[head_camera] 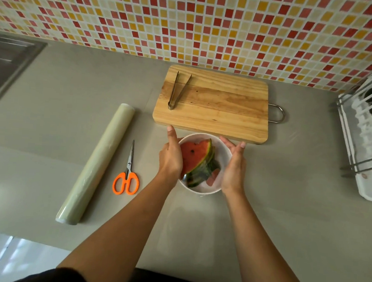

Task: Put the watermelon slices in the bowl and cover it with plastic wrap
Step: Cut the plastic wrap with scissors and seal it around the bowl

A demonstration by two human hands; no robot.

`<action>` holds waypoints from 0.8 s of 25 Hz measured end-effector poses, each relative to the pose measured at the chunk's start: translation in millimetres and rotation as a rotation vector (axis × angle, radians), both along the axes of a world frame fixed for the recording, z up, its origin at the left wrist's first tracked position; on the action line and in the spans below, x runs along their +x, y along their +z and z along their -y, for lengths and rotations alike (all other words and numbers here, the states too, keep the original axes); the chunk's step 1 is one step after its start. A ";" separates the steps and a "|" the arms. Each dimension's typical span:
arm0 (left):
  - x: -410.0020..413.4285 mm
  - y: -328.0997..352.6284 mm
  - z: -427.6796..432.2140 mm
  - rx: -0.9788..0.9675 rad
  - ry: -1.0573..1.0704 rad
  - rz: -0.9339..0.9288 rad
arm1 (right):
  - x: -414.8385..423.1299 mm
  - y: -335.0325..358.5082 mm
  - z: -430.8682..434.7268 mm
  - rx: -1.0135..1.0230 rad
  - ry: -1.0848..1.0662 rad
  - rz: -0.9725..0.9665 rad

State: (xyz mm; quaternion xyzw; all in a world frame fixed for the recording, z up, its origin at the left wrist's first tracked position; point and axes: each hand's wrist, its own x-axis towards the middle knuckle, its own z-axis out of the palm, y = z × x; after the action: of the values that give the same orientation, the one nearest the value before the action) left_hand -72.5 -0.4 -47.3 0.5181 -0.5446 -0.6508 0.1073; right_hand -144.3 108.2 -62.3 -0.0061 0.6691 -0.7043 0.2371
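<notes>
We are observing a cutting board (216, 107) of grained matt wood, metal tongs (177, 91), scissors (127, 177) with glossy orange plastic handles, a smooth white bowl (225, 151), a translucent plastic wrap roll (96, 162) and a matt counter (73, 92).

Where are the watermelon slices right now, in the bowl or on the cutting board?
In the bowl: the watermelon slices lie inside the white bowl; the cutting board holds only tongs.

A: Where's the bowl (222, 151)?
B: Centre of the frame, watermelon slices (196, 158) in it, cutting board (216, 105) just above, tongs (177, 91) on the board's left part.
A: And to its left?
B: Scissors (127, 176), then the plastic wrap roll (96, 162) farther left.
</notes>
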 end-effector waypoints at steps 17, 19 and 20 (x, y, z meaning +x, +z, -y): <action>-8.3 3.9 4.1 -0.490 -0.153 0.451 | 6.3 2.3 5.0 0.064 -0.127 0.026; -6.6 5.7 5.9 -0.571 -0.222 0.485 | 7.8 1.5 7.2 0.078 -0.154 0.003; -5.0 6.5 6.7 -0.592 -0.237 0.495 | 8.9 1.9 8.2 0.086 -0.165 -0.014</action>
State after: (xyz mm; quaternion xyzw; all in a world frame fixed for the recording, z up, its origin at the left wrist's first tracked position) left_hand -77.5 -7.2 -40.8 0.5394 -0.7738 -0.3294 0.0417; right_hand -135.4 100.0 -60.4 0.0542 0.6985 -0.6921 0.1737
